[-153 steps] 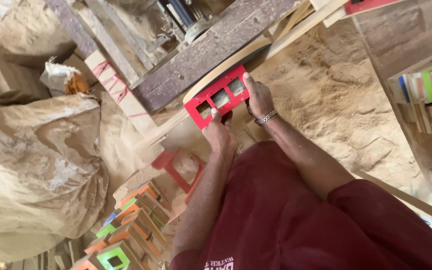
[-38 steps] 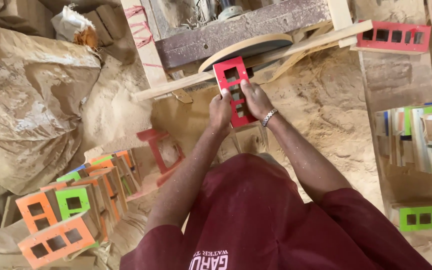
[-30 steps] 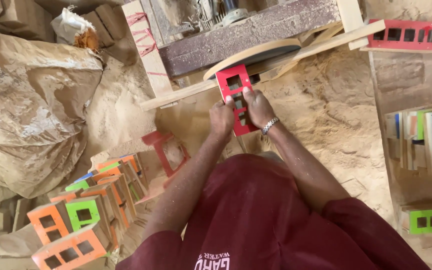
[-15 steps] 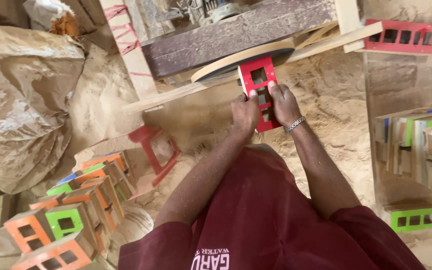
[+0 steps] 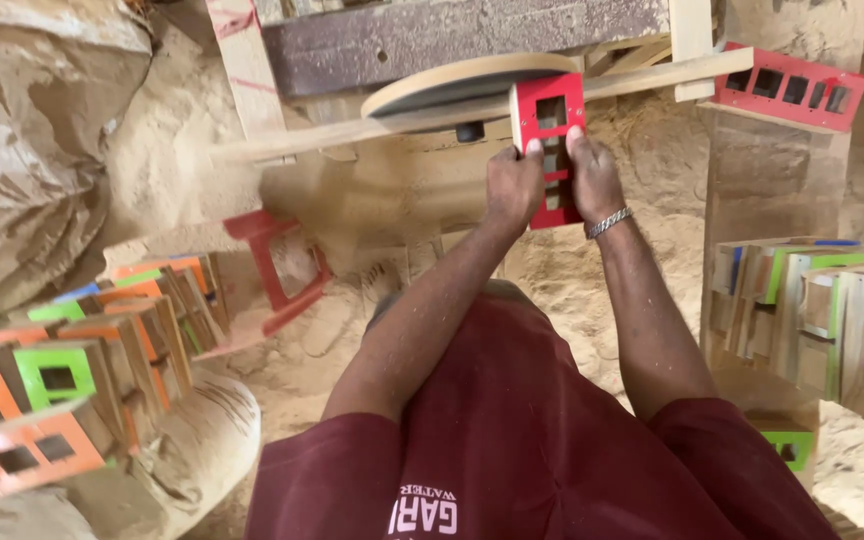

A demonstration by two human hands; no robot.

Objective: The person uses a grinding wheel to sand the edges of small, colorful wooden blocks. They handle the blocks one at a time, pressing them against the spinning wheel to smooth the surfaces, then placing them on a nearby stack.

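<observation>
I hold a red painted wooden frame with several rectangular openings, standing on end. My left hand grips its left edge and my right hand, with a metal bracelet at the wrist, grips its right edge. The top of the frame sits against the rim of a round, flat sanding disc that lies nearly edge-on. A long wooden slat runs across just under the disc.
A second red frame rests on a wooden post at the upper right. Orange and green frames are piled at the left, more stacked frames at the right. A red stool stands in sawdust. Sacks lie at the left.
Both hands have turned the red frame from lying slanted to standing on end and have kept it at the disc's rim. The camera has swung, so the scene sits differently in view.
</observation>
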